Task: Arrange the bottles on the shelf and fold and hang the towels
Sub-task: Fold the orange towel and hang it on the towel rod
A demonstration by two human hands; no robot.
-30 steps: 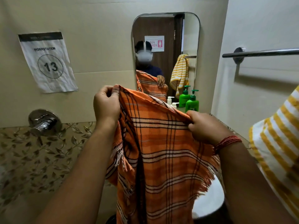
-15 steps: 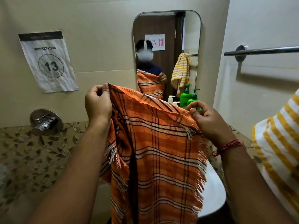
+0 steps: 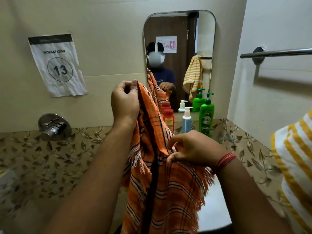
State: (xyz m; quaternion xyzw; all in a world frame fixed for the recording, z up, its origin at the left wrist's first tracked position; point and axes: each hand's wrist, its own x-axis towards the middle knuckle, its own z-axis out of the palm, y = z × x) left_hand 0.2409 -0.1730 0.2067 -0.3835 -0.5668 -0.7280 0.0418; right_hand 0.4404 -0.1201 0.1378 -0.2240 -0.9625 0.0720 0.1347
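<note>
Tiled bathroom wall ahead, mirror at twelve o'clock, bare towel rail at two o'clock. Bottles stand below the mirror: red bottle, white pump bottle, green pump bottle. My left hand pinches the top edge of the orange plaid towel, held high; my right hand pinches a lower fold near centre. Risk noted: the layers look uneven, so the fold may skew. A loose pinch could drop the hanging cloth toward the basin at six o'clock. A swinging fringe might topple the nearby bottles.
</note>
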